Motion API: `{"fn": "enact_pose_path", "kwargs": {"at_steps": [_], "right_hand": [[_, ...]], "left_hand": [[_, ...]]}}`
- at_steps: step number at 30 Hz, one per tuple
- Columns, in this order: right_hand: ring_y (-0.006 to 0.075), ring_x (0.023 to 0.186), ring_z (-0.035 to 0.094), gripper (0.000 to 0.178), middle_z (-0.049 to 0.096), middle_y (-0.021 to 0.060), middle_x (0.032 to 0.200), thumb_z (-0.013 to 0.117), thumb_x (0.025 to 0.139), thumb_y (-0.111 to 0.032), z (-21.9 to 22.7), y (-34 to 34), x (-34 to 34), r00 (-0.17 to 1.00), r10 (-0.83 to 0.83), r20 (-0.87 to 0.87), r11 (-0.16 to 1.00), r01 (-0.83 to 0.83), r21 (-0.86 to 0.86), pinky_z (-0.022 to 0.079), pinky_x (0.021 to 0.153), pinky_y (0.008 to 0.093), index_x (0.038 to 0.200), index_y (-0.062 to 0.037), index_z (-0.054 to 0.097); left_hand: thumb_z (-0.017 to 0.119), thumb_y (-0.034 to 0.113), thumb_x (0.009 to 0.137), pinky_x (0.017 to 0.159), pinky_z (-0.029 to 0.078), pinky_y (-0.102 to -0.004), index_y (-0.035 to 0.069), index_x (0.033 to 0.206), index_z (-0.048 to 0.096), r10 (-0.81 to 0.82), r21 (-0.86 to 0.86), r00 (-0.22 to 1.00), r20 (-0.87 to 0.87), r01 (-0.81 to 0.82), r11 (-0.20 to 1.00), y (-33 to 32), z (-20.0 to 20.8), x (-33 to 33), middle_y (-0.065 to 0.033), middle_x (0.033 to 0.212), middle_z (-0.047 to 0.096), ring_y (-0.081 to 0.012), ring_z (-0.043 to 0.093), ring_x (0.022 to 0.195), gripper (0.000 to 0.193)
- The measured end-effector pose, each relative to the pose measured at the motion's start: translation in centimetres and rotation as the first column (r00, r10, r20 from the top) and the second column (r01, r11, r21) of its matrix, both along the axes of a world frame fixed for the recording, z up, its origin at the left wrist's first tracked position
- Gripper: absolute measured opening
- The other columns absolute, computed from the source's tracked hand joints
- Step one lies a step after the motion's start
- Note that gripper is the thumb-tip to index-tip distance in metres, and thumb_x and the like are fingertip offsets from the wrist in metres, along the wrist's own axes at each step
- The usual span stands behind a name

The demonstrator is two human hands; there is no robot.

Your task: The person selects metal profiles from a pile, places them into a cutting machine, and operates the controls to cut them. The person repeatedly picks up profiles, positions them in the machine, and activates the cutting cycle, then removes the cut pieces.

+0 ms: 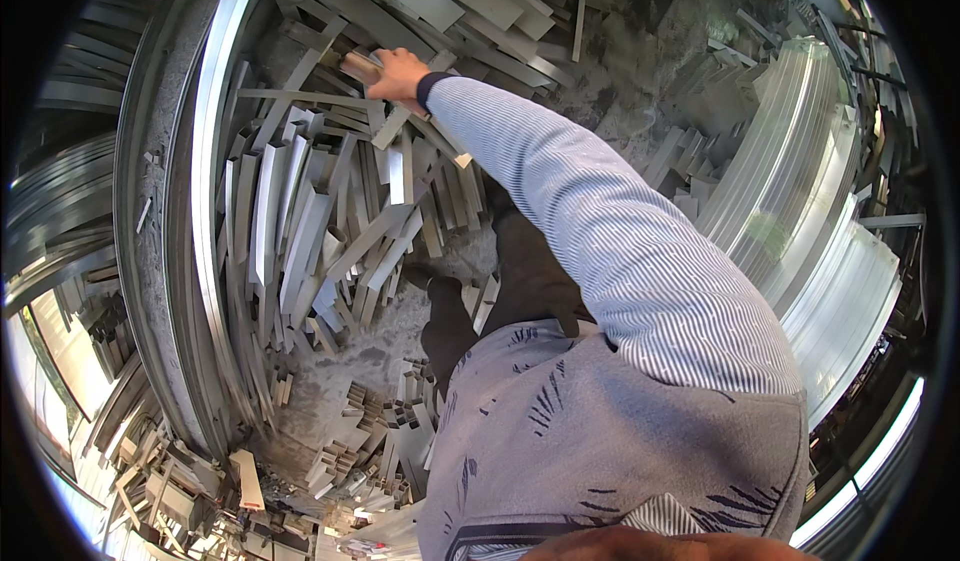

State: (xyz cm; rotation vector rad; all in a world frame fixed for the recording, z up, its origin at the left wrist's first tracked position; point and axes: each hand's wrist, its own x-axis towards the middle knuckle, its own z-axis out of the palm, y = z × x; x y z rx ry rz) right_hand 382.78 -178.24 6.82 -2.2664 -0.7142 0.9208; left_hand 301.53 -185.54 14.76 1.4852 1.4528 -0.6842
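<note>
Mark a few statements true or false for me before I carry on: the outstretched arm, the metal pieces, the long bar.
1. The right hand is bare. True.
2. The sleeve on that arm is plain red. False: it is striped, with a dark cuff.
3. The metal pieces lie in one neat row. False: they are jumbled, pointing many ways.
4. A long pale bar runs to the left of the right hand. True.
5. The right hand is away from the metal pieces. False: it is in among them.
</note>
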Motion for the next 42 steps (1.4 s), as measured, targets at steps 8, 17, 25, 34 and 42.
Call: {"fn": "enact_pose_path", "kwargs": {"at_steps": [8,17,25,34,42], "right_hand": [[0.0420,0.148,0.046,0.095,0.046,0.0222,0.158,0.077,0.080,-0.048,-4.6,6.7,-1.5,0.987,-0.163,-0.009,0.981,0.161,-0.108,0.041,0.117,0.0632,0.161,-0.0116,0.043],[0.0354,0.117,0.072,0.074,0.074,0.0219,0.127,0.085,0.074,-0.036,-9.2,7.2,2.0,0.979,-0.051,-0.200,0.993,0.070,0.090,0.057,0.099,0.0426,0.134,0.0020,0.068],[0.0309,0.106,0.070,0.065,0.072,0.0194,0.117,0.081,0.076,-0.020,-4.5,4.1,-5.1,0.942,-0.157,-0.295,0.968,0.207,0.145,0.055,0.092,0.0416,0.132,0.0072,0.062],[0.0219,0.085,0.068,0.033,0.070,0.0080,0.096,0.078,0.090,-0.023,5.9,2.3,-11.0,0.903,-0.171,-0.394,0.945,0.264,0.195,0.056,0.074,0.0382,0.113,-0.0011,0.070],[0.0251,0.087,0.069,0.031,0.071,0.0077,0.099,0.078,0.091,-0.026,15.1,5.0,-19.1,0.869,-0.214,-0.445,0.971,0.237,-0.004,0.058,0.083,0.0386,0.111,-0.0053,0.067]], "left_hand": [[0.065,0.039,0.099,0.086,0.055,-0.0475,0.005,0.129,0.071,0.036,-0.037,0.998,-0.050,-0.038,0.999,-0.4,1.2,-2.2,-0.0209,0.120,0.076,-0.0360,0.071,0.102,0.046],[0.063,0.042,0.099,0.090,0.054,-0.0492,0.005,0.129,0.070,0.276,0.012,0.960,-0.052,-0.275,0.961,-8.5,1.7,-8.7,-0.0226,0.122,0.075,-0.0393,0.070,0.107,0.048],[0.061,0.045,0.100,0.093,0.054,-0.0506,0.006,0.129,0.070,0.511,0.021,0.860,-0.012,-0.511,0.860,-22.0,-1.2,-10.6,-0.0242,0.124,0.073,-0.0423,0.068,0.112,0.050],[0.058,0.048,0.100,0.096,0.053,-0.0523,0.007,0.130,0.069,0.749,0.021,0.662,-0.038,-0.749,0.662,-42.0,-5.5,-6.8,-0.0259,0.126,0.072,-0.0457,0.067,0.116,0.052],[0.056,0.050,0.100,0.099,0.052,-0.0538,0.007,0.130,0.068,0.791,-0.144,0.610,0.039,-0.780,0.609,-39.0,-10.7,-7.0,-0.0275,0.127,0.071,-0.0487,0.065,0.121,0.054]]}}
